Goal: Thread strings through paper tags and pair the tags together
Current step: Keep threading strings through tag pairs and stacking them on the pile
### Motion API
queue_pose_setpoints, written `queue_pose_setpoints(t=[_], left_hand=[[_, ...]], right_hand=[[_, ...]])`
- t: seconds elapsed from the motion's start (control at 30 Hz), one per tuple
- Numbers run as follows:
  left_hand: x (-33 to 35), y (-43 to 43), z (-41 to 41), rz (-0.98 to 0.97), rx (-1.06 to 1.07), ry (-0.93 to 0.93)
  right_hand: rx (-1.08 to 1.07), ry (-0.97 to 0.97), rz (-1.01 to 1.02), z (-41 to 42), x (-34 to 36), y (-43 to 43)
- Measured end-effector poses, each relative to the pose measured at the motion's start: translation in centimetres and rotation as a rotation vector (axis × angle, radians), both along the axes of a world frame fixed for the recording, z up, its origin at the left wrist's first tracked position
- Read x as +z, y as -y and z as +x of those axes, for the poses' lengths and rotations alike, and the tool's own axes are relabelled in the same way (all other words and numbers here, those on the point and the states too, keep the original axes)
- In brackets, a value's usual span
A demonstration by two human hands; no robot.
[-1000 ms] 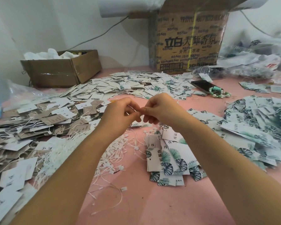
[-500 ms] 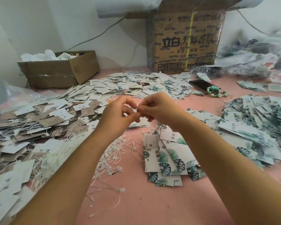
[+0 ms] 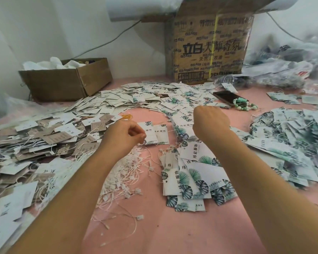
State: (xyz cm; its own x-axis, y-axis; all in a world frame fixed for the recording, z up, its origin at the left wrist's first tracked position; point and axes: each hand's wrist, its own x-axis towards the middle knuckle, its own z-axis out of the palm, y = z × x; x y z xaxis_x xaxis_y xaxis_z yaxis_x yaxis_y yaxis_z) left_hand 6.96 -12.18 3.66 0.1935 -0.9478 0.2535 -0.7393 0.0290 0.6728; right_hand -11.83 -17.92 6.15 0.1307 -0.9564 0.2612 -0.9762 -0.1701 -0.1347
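Fingers [image 3: 140, 139] of left hand [image 3: 124, 136] pinch tag pair [image 3: 157, 133]; right hand [image 3: 210, 122] fingers clenched on taut string [image 3: 171, 131].

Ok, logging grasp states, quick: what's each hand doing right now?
Left hand: pinches the paired tags at their edge.
Right hand: fingers curled away from view; contents cannot be told.

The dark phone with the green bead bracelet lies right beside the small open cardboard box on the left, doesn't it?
Not quite. The head view shows the dark phone with the green bead bracelet lying to the right, just in front of the tall printed carton, well away from the small open cardboard box on the left.
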Motion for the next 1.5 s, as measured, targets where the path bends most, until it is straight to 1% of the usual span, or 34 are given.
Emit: queue_pose_setpoints(t=[0.1, 0.17, 0.23, 0.27, 0.3, 0.37, 0.43, 0.5, 0.53, 0.6, 0.67, 0.77, 0.83, 0.9, 0.97, 1.07, 1.17, 1.23, 1.3, 1.37, 1.5], left_hand=[[0.2, -0.1, 0.1, -0.020, 0.002, 0.002], [0.3, -0.2, -0.2, -0.017, -0.019, -0.028], [0.4, -0.2, -0.6, -0.016, -0.053, -0.089], [0.4, -0.3, -0.9, -0.020, -0.071, -0.117], [0.5, -0.3, -1.1, -0.029, -0.088, -0.138], [0.6, -0.4, -1.5, -0.052, -0.116, -0.171], [0.6, -0.3, -1.7, -0.085, -0.125, -0.199], [0.5, -0.3, -1.7, -0.116, -0.119, -0.222], [0.4, -0.2, -1.7, -0.125, -0.121, -0.231], [0.2, -0.2, -1.7, -0.110, -0.142, -0.248], [-0.1, -0.2, -1.7, -0.049, -0.170, -0.259], [-0.6, 0.0, -1.5, 0.049, -0.200, -0.165], [-0.9, 0.1, -1.4, 0.059, -0.223, -0.104], [-1.2, 0.2, -1.2, 0.052, -0.219, -0.075], [-1.5, 0.3, -0.9, 0.075, -0.210, -0.047], [-2.1, 0.5, -0.7, 0.117, -0.202, 0.011], [-3.0, 0.8, -0.6, 0.068, -0.146, 0.156], [-3.7, 0.9, -0.6, 0.015, -0.097, 0.278], [-4.5, 1.2, -0.4, 0.013, -0.061, 0.427], [-5.1, 1.4, -0.2, 0.008, -0.045, 0.535], [-6.0, 1.7, -0.2, 0.004, -0.032, 0.583]], right_hand=[[-0.024, -0.092, 0.096, 0.1, 0.1, -0.3], [0.001, -0.164, 0.117, 0.2, -0.1, -0.4], [0.128, -0.199, 0.086, 0.6, -0.4, -0.2], [0.232, -0.171, 0.095, 0.9, -0.6, 0.0], [0.345, -0.087, 0.141, 1.4, -0.7, 0.0], [0.547, 0.208, 0.319, 2.4, -0.9, -0.4], [0.674, 0.478, 0.465, 3.2, -1.3, -0.9], [0.695, 0.661, 0.545, 3.2, -1.8, -1.1], [0.673, 0.709, 0.545, 3.1, -1.8, -1.0], [0.607, 0.750, 0.483, 2.8, -1.7, -0.6], [0.571, 0.708, 0.375, 2.6, -1.4, -0.3], [0.549, 0.451, 0.111, 2.3, -1.0, 0.2], [0.506, 0.383, -0.033, 1.8, -0.5, 0.4], [0.450, 0.350, -0.136, 1.1, -0.2, 0.6], [0.390, 0.267, -0.189, 0.3, -0.3, 1.2], [0.320, 0.060, -0.148, -0.4, -1.2, 2.0], [0.288, -0.135, 0.005, -0.6, -2.6, 2.5], [0.289, -0.173, 0.069, -0.6, -3.3, 2.6], [0.302, -0.172, 0.094, -0.7, -3.4, 2.8], [0.324, -0.173, 0.105, -0.8, -3.2, 2.8], [0.339, -0.172, 0.110, -1.0, -2.8, 2.8]])
